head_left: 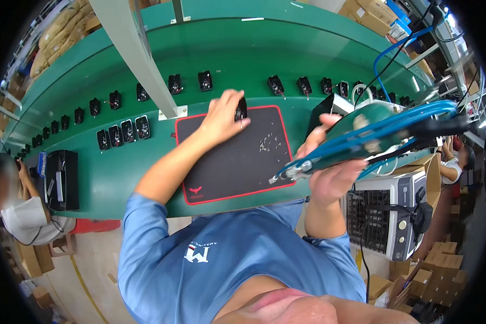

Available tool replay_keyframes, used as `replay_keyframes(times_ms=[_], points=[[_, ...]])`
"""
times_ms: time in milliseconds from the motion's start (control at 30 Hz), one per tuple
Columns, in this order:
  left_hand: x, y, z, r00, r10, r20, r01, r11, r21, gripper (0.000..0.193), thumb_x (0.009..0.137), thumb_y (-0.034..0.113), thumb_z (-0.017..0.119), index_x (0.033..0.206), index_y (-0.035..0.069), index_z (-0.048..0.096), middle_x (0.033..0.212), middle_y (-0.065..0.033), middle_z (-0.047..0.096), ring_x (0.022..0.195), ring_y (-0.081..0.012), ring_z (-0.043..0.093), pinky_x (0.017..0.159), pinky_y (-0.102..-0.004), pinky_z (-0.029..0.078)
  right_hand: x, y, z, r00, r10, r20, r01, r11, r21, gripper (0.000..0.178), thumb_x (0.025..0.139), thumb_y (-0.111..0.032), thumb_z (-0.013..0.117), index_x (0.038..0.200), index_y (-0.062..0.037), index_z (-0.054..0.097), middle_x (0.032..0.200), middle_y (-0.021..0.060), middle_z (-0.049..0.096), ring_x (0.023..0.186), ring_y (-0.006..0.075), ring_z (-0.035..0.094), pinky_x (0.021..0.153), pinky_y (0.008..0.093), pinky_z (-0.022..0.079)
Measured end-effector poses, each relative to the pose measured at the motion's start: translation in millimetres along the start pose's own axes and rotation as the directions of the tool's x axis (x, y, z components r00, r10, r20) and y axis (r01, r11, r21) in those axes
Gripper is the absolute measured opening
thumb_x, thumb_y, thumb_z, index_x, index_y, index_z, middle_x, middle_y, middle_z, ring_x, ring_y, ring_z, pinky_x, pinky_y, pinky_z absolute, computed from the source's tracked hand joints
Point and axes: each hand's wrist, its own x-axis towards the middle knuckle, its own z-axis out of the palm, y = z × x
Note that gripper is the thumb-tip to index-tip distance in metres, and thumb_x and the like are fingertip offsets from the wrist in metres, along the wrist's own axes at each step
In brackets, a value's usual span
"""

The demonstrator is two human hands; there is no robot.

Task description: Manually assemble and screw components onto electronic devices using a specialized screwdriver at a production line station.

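A black mat with a red border (227, 162) lies on the green bench in front of me. Over its far edge, my left hand (221, 119) is closed around a small black housing (242, 110), partly hidden by the fingers. My right hand (332, 173), right of the mat, grips a power screwdriver (340, 140), blurred by motion. Its metal tip points left, over the mat's right edge. Blue hose (416, 110) runs along and beyond the tool. Several tiny pale screws (264, 144) are scattered on the mat's right half.
More black housings (205, 81) stand in a row along the bench's far side, with several grouped left of the mat (127, 131). A grey post (140, 59) rises from the bench. An air cooler (383, 216) stands at right. Other people (29, 216) sit at both sides.
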Motion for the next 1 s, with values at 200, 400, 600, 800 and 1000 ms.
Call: replay_keyframes(times_ms=[200,400,600,800,1000], points=[[83,-73,46,0.987,-0.158,-0.032,0.161,0.976,0.149,0.080,0.072,0.026,0.082,0.138,0.003,0.043,0.135,-0.0143,0.045,0.124,-0.0337,0.048,0.102,-0.0490,0.038,-23,9,-7,0.999,0.035,-0.026,-0.037,0.997,-0.070,0.091,0.085,-0.076,0.046,0.122,0.0069,0.049,0.071,0.0083,0.056,0.060,0.0140,0.056,0.055,0.0256,0.048],[84,-79,32,0.958,-0.206,0.200,0.164,0.964,0.209,0.087,0.076,0.019,0.079,0.147,0.007,0.031,0.147,-0.0151,0.035,0.135,-0.0326,0.038,0.110,-0.0507,0.030,-41,22,-49,0.998,0.068,0.006,-0.068,0.986,0.149,0.088,0.082,-0.067,0.061,0.128,0.0067,0.046,0.116,0.0197,0.056,0.079,0.0175,0.060,0.064,0.0291,0.052],[95,-45,32,0.973,-0.069,0.221,-0.005,0.948,0.317,0.077,0.075,0.001,0.068,0.145,0.012,0.038,0.146,-0.0143,0.038,0.136,-0.0337,0.036,0.107,-0.0499,0.031,-29,10,-48,0.994,0.030,-0.106,-0.032,0.999,-0.015,0.096,0.080,-0.078,0.051,0.121,0.0090,0.048,0.081,0.0120,0.057,0.063,0.0156,0.057,0.056,0.0271,0.050],[122,3,105,0.968,-0.228,0.109,0.182,0.928,0.325,0.086,0.073,0.032,0.078,0.143,0.002,0.039,0.134,-0.0154,0.047,0.124,-0.0311,0.045,0.100,-0.0488,0.035,-31,5,-39,0.986,-0.009,-0.164,0.004,0.999,-0.033,0.094,0.081,-0.077,0.050,0.121,0.0082,0.049,0.082,0.0115,0.057,0.063,0.0161,0.057,0.055,0.0277,0.050],[119,0,97,0.980,-0.190,0.065,0.175,0.966,0.190,0.086,0.070,0.033,0.083,0.139,0.001,0.043,0.129,-0.0145,0.052,0.121,-0.0309,0.048,0.100,-0.0461,0.036,-46,7,-52,0.995,0.048,-0.082,-0.050,0.998,-0.024,0.095,0.081,-0.080,0.047,0.123,0.0053,0.049,0.073,0.0096,0.055,0.060,0.0161,0.055,0.055,0.0274,0.049]])
